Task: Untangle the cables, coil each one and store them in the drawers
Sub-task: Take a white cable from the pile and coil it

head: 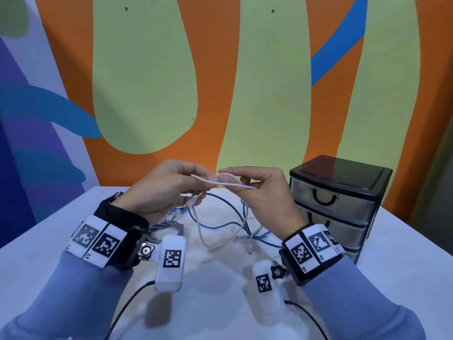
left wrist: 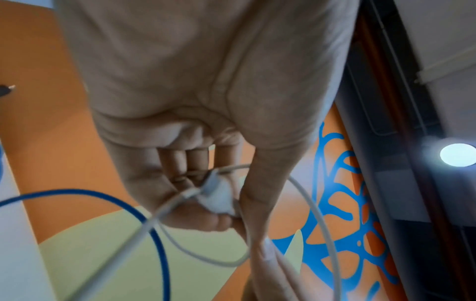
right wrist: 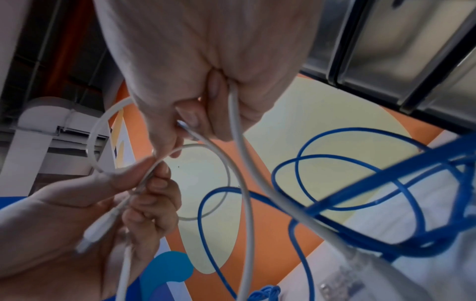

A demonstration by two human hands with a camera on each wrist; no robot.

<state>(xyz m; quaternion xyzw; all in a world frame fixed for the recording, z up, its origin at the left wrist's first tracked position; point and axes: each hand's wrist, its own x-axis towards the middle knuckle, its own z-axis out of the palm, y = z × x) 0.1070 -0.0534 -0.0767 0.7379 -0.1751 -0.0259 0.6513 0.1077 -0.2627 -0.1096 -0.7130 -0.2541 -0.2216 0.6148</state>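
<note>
Both hands are raised above the white table [head: 61,244], holding a white cable [head: 228,184] between them. My left hand [head: 169,187] pinches the cable near its white plug [left wrist: 219,195], with the plug end under the curled fingers. My right hand [head: 255,190] pinches a loop of the same cable [right wrist: 239,126] between thumb and fingers. The rest of the white cable hangs down to the table. A blue cable [head: 220,212] lies tangled under the hands, its loops showing in the right wrist view [right wrist: 360,183]. A grey cable [head: 166,227] lies by my left wrist.
A black three-drawer unit [head: 340,204] with translucent drawers, all closed, stands at the right of the table. A painted orange, green and blue wall [head: 220,82] rises right behind the table. Thin black leads run from the wrist cameras over the near table edge.
</note>
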